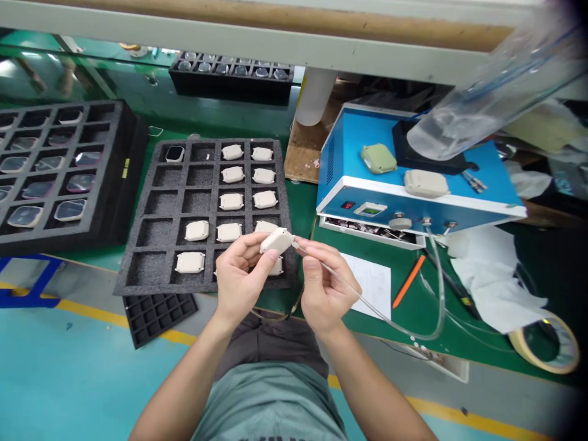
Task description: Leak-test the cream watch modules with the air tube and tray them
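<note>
Head view. Left hand (239, 278) holds a beige rounded-square casing (277, 241) up over the lower right part of the black foam tray (184, 211): fingers curled closely round its edge, thumb against its face. Right hand (326, 288) just beside it, fingers pinched narrow on a thin clear tube (353, 294), tube end touching the casing. Tube drops right of the foam tray, then loops up to a fitting on a blue control box (349, 147).

Foam tray: rows of similar beige casings (232, 152), several cells bare, one dark-faced unit (174, 154) in the top row. Left of the foam tray, a second black tray (68, 107) of clear-faced units; beyond it, a third black tray (232, 76). Below it, a small black grid tray (156, 318) on the floor.

Right of it, on the green desk (303, 208): the blue control box, carrying a greenish casing (378, 158) and a beige casing (426, 184). Farther right, a paper sheet (367, 282), orange marker (408, 282), white cloth (491, 282), masking tape roll (546, 343).
</note>
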`<state>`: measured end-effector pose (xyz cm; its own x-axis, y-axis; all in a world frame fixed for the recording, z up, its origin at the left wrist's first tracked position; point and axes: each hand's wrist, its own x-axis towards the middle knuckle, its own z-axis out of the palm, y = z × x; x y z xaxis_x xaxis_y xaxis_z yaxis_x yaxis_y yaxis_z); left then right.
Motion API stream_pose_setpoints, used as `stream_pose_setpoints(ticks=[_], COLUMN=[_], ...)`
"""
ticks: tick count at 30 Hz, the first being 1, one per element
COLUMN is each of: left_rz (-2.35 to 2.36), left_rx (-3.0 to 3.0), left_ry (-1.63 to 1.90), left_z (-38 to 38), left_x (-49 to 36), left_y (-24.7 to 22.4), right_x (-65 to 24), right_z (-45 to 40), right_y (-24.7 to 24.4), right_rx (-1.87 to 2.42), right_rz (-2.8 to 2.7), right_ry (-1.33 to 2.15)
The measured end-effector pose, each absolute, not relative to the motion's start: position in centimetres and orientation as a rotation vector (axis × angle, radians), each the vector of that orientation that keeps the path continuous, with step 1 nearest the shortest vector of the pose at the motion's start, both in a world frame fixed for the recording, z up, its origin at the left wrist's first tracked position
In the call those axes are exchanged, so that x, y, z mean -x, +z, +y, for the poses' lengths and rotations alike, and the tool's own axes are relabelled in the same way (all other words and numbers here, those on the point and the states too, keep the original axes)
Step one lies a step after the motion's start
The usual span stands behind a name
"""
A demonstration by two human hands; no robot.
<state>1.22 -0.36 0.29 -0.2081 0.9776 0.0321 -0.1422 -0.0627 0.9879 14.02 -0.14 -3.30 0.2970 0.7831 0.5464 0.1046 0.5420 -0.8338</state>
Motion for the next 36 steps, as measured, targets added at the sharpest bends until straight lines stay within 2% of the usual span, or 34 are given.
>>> stream_pose_setpoints(ticks=[36], left_rz=[1.256], left_rx=[-1.135], left_ry=[1.465], left_z=[-0.68], left_x=[-1.15], left_y=[-0.47], right_x=[-14.41], right_z=[-0.13], right_y=[-3.33], right_rx=[0.931], right_rz=[-1.225], right_ry=[0.569])
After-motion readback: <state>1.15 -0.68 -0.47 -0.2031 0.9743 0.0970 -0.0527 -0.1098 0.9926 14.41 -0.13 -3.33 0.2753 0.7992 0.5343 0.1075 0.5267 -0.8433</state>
